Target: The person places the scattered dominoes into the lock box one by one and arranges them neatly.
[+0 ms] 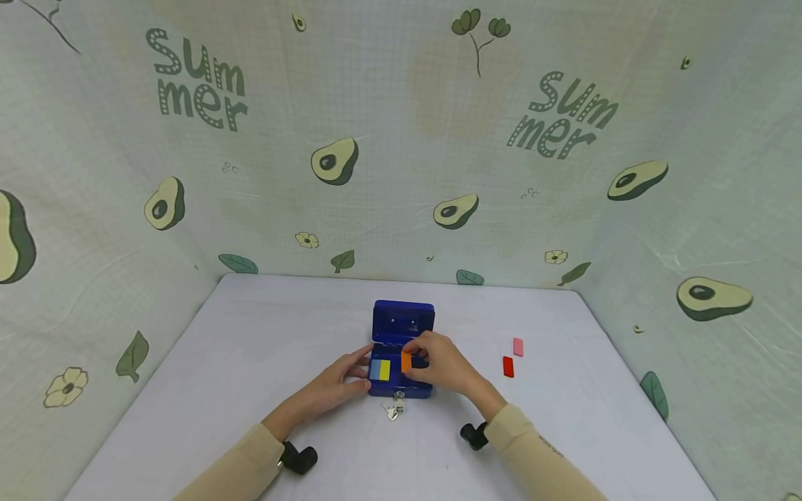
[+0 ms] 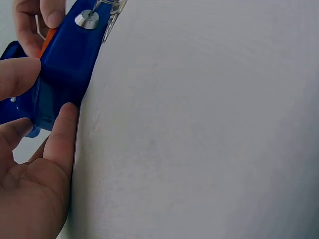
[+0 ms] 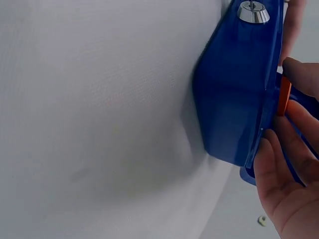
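A dark blue metal cash box [image 1: 401, 392] stands on the table with its lid [image 1: 403, 320] raised. My right hand [image 1: 441, 362] pinches a thin orange rectangular block [image 1: 406, 362] between thumb and fingers, over the middle of the box. Inside, on the left, a light blue block [image 1: 375, 369] and a yellow block [image 1: 385, 370] lie side by side. My left hand [image 1: 335, 383] touches the left side of the box, fingers fairly straight, thumb at its rim [image 2: 22, 77]. The box's right interior is partly hidden by my right hand.
A red block [image 1: 508, 367] and a pink block [image 1: 518, 346] lie on the white tabletop [image 1: 301, 313] to the right. Keys [image 1: 392, 412] hang from the lock [image 3: 253, 12] at the box's front. Printed cloth walls stand around the back and sides.
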{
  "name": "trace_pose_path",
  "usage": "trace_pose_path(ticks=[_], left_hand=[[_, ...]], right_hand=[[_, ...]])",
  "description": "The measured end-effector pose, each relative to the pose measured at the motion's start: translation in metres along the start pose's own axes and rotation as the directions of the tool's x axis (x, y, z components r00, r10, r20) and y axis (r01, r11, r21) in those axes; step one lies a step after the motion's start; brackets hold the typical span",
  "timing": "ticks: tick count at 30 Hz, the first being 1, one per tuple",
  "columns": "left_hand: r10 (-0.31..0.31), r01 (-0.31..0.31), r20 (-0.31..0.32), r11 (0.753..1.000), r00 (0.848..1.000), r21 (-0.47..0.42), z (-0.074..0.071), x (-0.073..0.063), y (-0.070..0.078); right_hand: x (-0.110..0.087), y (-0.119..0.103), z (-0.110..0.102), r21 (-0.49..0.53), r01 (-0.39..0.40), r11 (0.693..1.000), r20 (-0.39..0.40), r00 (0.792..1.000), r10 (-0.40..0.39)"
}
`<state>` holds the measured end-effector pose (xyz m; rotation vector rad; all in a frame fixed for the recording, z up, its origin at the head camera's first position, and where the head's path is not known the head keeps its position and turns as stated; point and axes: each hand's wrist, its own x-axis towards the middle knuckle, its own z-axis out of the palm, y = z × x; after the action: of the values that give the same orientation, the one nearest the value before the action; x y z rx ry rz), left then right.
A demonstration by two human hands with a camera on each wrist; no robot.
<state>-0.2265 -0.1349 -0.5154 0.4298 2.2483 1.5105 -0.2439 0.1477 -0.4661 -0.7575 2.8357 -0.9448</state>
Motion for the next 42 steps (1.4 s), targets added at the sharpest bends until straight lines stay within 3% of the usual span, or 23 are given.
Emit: trace_pose_path(ticks=[23,42], left_hand=[[-0.013,0.013,0.0,1.0,1.0,-0.002,0.001,0.002,-0.002],[-0.026,0.026,-0.01,1.0,1.0,0.007,0.001,0.003,-0.004]], right_hand=[[0.006,-0.003,0.017,-0.027,-0.007,1.0,-0.024,1.0,0.006],[0.012,-0.006,0.032,-0.124,-0.029,0.992,-0.052,0.998,0.023]])
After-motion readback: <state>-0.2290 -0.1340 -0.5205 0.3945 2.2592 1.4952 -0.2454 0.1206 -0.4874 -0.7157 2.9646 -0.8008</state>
